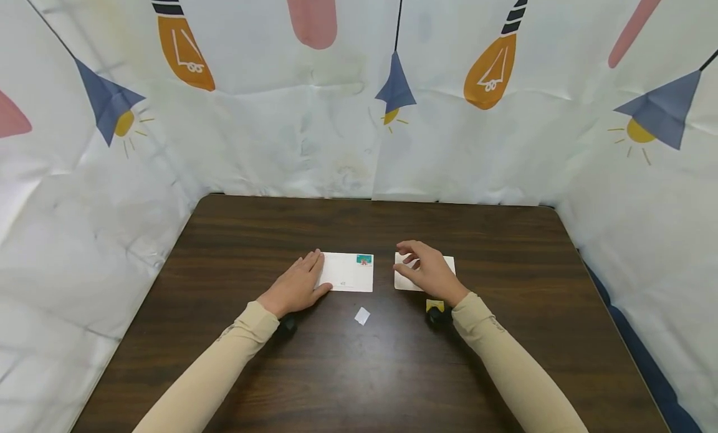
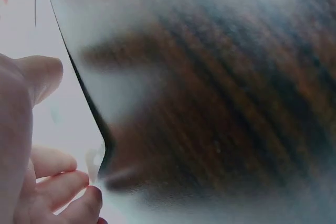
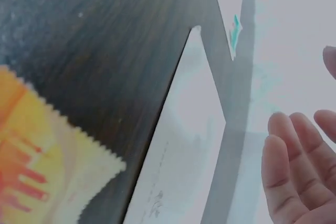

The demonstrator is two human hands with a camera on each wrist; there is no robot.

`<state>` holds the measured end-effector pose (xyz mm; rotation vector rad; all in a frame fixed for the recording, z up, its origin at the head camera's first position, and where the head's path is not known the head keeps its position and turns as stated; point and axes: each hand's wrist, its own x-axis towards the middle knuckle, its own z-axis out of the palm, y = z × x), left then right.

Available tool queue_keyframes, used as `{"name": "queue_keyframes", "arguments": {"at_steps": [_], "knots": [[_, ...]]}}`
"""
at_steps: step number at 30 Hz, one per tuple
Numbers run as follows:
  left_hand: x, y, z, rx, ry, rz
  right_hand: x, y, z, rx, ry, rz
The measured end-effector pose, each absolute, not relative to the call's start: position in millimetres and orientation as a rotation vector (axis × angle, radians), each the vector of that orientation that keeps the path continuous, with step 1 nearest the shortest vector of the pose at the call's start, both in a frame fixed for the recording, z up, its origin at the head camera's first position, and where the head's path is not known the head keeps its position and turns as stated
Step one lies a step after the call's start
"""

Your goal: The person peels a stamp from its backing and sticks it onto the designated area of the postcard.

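Observation:
A white envelope (image 1: 350, 277) with a green-blue stamp (image 1: 364, 259) at its upper right corner lies flat on the table. My left hand (image 1: 300, 283) rests on its left end, fingers straight and thumb along the lower edge. To the right lies a second white envelope (image 1: 449, 263), with small writing in the right wrist view. Over it is my right hand (image 1: 429, 272), fingers loosely bent and holding nothing. Below that wrist lies a yellow stamp (image 1: 434, 304) with a toothed edge (image 3: 107, 156), partly hidden by the black wrist camera in the head view.
A small white paper piece (image 1: 362, 316) lies on the dark wooden table (image 1: 359, 371), nearer to me than the stamped envelope. A white cloth (image 1: 336, 134) printed with lamps and bulbs hangs behind the table and at both sides.

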<state>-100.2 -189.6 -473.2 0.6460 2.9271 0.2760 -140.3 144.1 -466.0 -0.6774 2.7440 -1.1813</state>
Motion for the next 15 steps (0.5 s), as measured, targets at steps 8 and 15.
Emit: {"name": "queue_keyframes", "arguments": {"at_steps": [8, 15], "knots": [[-101.7, -184.9, -471.4, 0.660, 2.936, 0.283, -136.5, 165.6, -470.4, -0.423, 2.680, -1.342], [-106.9, -176.3, -472.6, 0.741, 2.997, 0.271, -132.4, 184.1, -473.4, -0.314, 2.657, -1.420]]}}
